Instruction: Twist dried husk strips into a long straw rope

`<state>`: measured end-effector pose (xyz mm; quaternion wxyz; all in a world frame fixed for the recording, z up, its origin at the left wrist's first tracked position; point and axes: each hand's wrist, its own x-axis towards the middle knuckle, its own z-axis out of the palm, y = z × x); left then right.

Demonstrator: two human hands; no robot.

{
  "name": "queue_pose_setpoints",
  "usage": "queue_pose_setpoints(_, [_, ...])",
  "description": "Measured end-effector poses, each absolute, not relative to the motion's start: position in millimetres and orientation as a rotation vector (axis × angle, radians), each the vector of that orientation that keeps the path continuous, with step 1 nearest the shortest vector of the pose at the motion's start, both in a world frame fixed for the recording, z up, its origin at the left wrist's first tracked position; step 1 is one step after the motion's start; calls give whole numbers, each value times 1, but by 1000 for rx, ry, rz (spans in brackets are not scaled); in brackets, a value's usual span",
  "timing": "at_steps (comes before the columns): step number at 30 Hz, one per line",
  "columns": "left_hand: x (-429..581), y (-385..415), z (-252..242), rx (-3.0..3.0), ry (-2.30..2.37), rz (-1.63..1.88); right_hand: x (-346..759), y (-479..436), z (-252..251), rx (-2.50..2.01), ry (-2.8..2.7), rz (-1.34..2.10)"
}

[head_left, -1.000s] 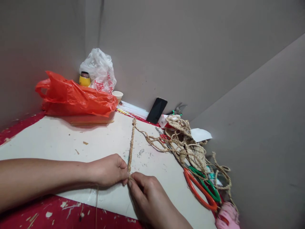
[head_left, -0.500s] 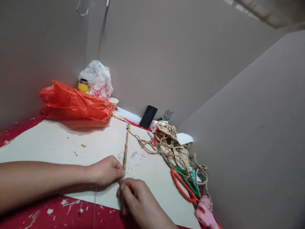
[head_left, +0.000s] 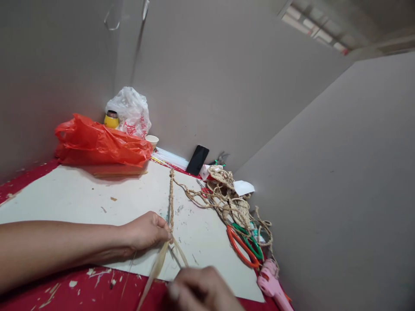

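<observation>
A thin braided straw cord [head_left: 171,201] runs down the white board. My left hand [head_left: 151,233] pinches its lower end between thumb and fingers. Below that pinch, loose flat pale strands [head_left: 158,261] fan out; one drops toward the front edge and others run toward my right hand. My right hand [head_left: 205,289] is lower and to the right, blurred, with its fingers curled together. Whether a strand lies in its fingers is hidden. From the braid's top end, a cord leads right to a tangled heap of braided cord [head_left: 227,203].
Right of the braid lie orange-and-green-handled scissors [head_left: 243,246], small red-handled scissors [head_left: 205,190] and a pink glue gun [head_left: 272,283]. Behind are a black phone [head_left: 197,160], pliers [head_left: 221,158], a paper cup [head_left: 152,140] and a red plastic bag [head_left: 100,144]. Grey walls enclose the table.
My right hand has moved away from my left, down and right, exposing the loose strands. My left hand keeps its pinch on the braid. The camera view has shifted slightly.
</observation>
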<state>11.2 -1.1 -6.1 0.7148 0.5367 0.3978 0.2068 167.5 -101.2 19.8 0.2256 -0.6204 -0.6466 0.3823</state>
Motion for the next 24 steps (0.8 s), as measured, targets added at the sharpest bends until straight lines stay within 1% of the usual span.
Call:
queue_pose_setpoints(1, [11,-1,-6,1177,875,443,175,-95,25,-1693,-1710,1073])
queue_pose_setpoints(3, [10,0,-5,1154,873,408,183,-79,31,-1657,-1533,950])
queue_pose_setpoints(4, [10,0,-6,1144,868,397,184,-70,30,-1623,-1486,977])
queue_pose_setpoints(5, [9,0,-7,1140,851,396,183,-62,28,-1588,-1448,1042])
queue_pose_setpoints(8, [10,0,-11,1142,777,430,173,-47,14,-1495,-1370,1445])
queue_pose_setpoints(10, [10,0,-14,1148,774,462,168,-42,5,-1471,-1329,1628])
queue_pose_setpoints(15, [12,1,-13,1155,700,482,171,-38,-1,-1521,-1365,1683])
queue_pose_setpoints(18, [11,3,-11,1188,696,449,175,-37,-2,-1468,-1359,1780])
queue_pose_setpoints(24, [4,12,-5,1420,789,329,174,-38,-5,-1308,-1011,1966])
